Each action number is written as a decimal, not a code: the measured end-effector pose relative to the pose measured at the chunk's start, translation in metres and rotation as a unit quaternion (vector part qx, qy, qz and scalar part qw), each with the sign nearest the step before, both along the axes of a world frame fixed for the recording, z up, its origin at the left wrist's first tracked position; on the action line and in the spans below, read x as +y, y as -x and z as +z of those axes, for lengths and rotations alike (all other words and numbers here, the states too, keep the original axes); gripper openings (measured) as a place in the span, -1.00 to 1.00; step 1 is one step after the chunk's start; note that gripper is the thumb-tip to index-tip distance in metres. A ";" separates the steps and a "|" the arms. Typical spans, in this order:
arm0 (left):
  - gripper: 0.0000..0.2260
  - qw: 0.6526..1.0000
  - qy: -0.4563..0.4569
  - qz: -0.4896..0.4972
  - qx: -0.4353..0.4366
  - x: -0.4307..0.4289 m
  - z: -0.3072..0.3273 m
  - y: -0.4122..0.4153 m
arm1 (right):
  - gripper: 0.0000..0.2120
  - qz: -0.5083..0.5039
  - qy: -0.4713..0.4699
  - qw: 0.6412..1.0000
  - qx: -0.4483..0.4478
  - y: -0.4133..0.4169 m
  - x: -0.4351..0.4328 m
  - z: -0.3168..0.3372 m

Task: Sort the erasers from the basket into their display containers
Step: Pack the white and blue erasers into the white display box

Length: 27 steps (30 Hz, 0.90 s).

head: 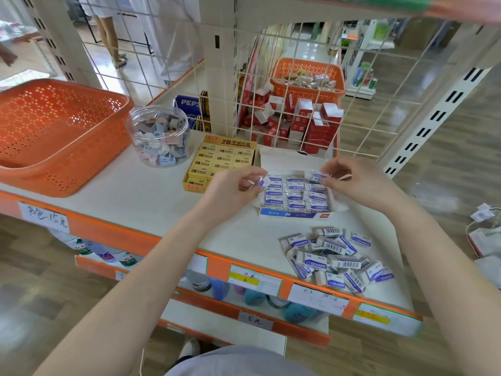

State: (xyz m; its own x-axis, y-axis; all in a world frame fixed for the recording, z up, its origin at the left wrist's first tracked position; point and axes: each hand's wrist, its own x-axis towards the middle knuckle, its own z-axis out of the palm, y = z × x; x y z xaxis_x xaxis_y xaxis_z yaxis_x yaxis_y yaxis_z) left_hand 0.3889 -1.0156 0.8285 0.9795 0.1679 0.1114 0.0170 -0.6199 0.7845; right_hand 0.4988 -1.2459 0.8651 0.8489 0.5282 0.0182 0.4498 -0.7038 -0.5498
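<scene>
Step in hand: filling the white-and-blue cardboard display box (pixel 291 214) on the white shelf (pixel 151 196). The left hand (pixel 233 189) grip pinches one blue-and-white wrapped eraser (pixel 260 182) at the box's left edge. The right hand (pixel 352 181) grip pinches a second eraser (pixel 317 176) over the back row. Probable next move: seat both label-up in open slots, then draw from the loose eraser pile (pixel 336 256) at the shelf front.

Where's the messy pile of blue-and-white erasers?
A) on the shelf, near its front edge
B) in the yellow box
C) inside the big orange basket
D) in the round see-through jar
A: the loose blue-and-white erasers lie heaped on the bare shelf, in front of the white display box.
</scene>
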 end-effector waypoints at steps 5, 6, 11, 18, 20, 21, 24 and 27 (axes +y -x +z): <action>-0.72 1.000 -0.006 -0.001 0.001 0.000 0.000 -0.001 | -0.87 -0.020 0.030 0.999 -0.035 0.003 -0.003 -0.001; -0.72 1.000 -0.008 -0.003 0.003 0.000 0.000 -0.002 | -0.86 -0.017 0.038 0.998 -0.039 0.004 -0.001 -0.001; -0.72 1.000 -0.012 -0.009 0.008 0.000 0.002 -0.003 | -0.80 0.019 0.075 0.995 -0.069 0.010 0.014 0.001; -0.71 0.999 -0.030 -0.016 -0.009 0.000 0.003 0.000 | -0.81 0.020 0.038 0.998 -0.039 0.008 0.016 0.006; -0.71 0.999 -0.033 -0.028 -0.012 -0.001 0.004 0.002 | -0.84 0.013 0.025 0.999 -0.032 0.004 0.007 0.009; -0.71 0.999 -0.030 -0.036 -0.012 -0.002 0.004 0.002 | -0.85 0.017 0.030 0.999 -0.029 0.005 0.003 0.011; -0.74 0.996 -0.030 -0.080 -0.012 -0.008 0.006 0.002 | -0.85 0.062 0.070 0.996 -0.011 0.010 -0.001 0.008; -0.77 0.989 -0.043 -0.141 0.011 -0.018 0.008 0.001 | -0.87 0.111 0.138 0.984 -0.007 0.015 0.001 -0.004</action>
